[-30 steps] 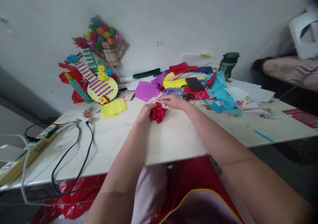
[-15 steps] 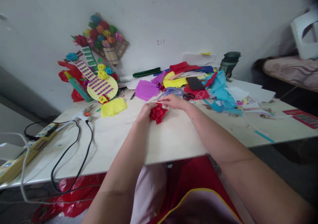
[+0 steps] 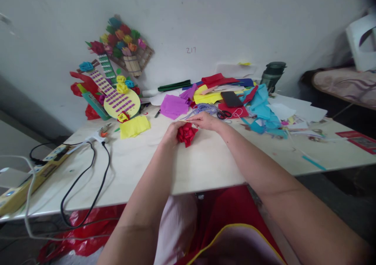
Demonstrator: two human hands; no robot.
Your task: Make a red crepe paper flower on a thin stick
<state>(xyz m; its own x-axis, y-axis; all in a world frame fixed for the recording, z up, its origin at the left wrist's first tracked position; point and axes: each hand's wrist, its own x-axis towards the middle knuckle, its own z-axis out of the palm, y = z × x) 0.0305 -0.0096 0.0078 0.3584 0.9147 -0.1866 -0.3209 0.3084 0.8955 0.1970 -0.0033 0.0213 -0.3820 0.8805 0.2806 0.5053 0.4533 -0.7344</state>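
Observation:
A red paper flower (image 3: pixel 187 135) with ruffled petals is held just above the white table (image 3: pixel 205 159), petals facing me. My left hand (image 3: pixel 172 131) is closed around its base from the left side. Beyond the flower, my right hand (image 3: pixel 204 120) is closed in a pinch at a thin pale stick or stem end (image 3: pixel 185 120) that bridges the two hands. Fingers hide most of it. Behind the hands lie purple crepe paper (image 3: pixel 174 106), a coil of lilac cord (image 3: pixel 205 109) and black scissors (image 3: pixel 224 114).
At the left stand a guitar-shaped craft (image 3: pixel 123 101) with paper flowers, a glue bottle (image 3: pixel 95 105), folded yellow paper (image 3: pixel 134 127), a glue gun (image 3: pixel 98 135) and a power strip (image 3: pixel 44 175). To the right are a phone (image 3: pixel 231 99), blue crepe paper (image 3: pixel 261 108) and a dark bottle (image 3: pixel 272 77).
Both hands keep their hold on the flower and stem, with barely any movement. The whole view shifts very slightly.

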